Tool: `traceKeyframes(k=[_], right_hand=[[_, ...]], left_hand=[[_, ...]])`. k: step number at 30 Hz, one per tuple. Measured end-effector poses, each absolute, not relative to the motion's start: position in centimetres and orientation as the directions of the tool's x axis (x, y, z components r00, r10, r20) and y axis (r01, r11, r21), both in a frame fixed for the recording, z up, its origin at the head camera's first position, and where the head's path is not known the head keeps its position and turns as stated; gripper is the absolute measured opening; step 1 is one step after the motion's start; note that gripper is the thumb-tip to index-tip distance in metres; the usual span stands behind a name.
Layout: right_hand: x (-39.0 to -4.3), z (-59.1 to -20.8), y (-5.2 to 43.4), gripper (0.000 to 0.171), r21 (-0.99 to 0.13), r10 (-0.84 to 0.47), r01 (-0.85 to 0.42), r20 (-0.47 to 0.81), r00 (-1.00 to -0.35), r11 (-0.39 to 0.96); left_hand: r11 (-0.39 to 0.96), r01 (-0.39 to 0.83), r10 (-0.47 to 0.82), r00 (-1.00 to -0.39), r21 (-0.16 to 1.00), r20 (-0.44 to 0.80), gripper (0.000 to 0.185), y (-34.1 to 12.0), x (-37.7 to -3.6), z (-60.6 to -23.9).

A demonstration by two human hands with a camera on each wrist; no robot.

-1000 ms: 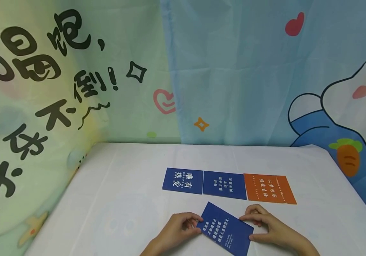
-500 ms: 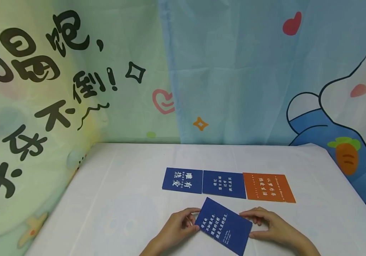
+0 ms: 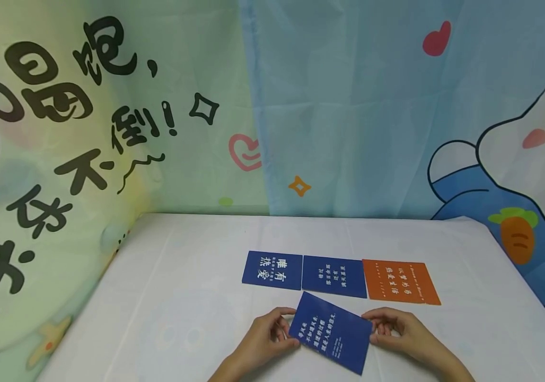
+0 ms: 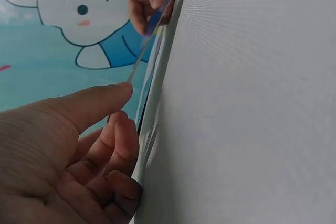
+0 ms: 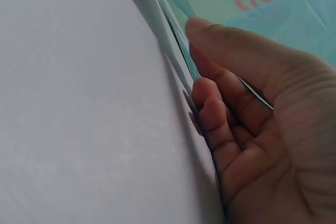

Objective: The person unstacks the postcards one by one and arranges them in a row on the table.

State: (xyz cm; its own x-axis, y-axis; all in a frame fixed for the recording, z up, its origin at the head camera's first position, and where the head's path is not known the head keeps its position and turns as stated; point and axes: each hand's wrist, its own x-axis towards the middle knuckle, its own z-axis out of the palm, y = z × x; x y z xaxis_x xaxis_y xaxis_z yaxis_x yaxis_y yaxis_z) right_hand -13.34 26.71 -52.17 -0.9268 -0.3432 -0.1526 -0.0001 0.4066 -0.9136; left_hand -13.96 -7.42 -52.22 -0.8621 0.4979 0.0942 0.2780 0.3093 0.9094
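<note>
A blue card (image 3: pixel 331 333) with white lettering is held at a slant, its near right corner pointing toward me, in the head view. My left hand (image 3: pixel 269 338) pinches its left edge between thumb and fingers. At the right edge, my right hand (image 3: pixel 405 335) pinches it too, with the thumb below and curled fingers beside it. The left wrist view shows the card nearly edge-on, running from the left thumb (image 4: pixel 118 95) up to the other hand. Just beyond the held card lies a row: a blue card (image 3: pixel 272 270), another blue card (image 3: pixel 334 277) and an orange card (image 3: pixel 402 281).
A white cloth (image 3: pixel 182 276) covers the table. Behind it hangs a printed fabric backdrop (image 3: pixel 349 132), with a second, lettered panel along the left side. The row of cards lies flat, right of the table's middle.
The held card has moved slightly away from me and to the left, toward the row. My right hand's fingers and thumb have drawn closer together on its right edge. The row stays put.
</note>
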Motion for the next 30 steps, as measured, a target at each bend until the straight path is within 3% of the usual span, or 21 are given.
traceKeyframes(k=[15,23,30], right_hand=[[-14.0,-51.0,23.1,0.036,-0.914,-0.254,-0.172,0.080,-0.964,0.368],[-15.2,-49.9,21.6,0.043,-0.949,-0.178,-0.016,-0.043,-0.983,0.315],[-16.5,-49.0,20.5,0.044,-0.965,-0.195,-0.025,-0.027,-0.980,0.259]], left_hand=[[0.397,0.348,0.416,-0.893,0.849,0.171,0.053,-8.6,-14.6,-50.6],[0.438,0.340,0.373,-0.911,0.832,0.175,0.053,-9.6,-15.3,-49.8],[0.448,0.333,0.337,-0.922,0.830,0.188,0.053,-10.4,-15.8,-49.3]])
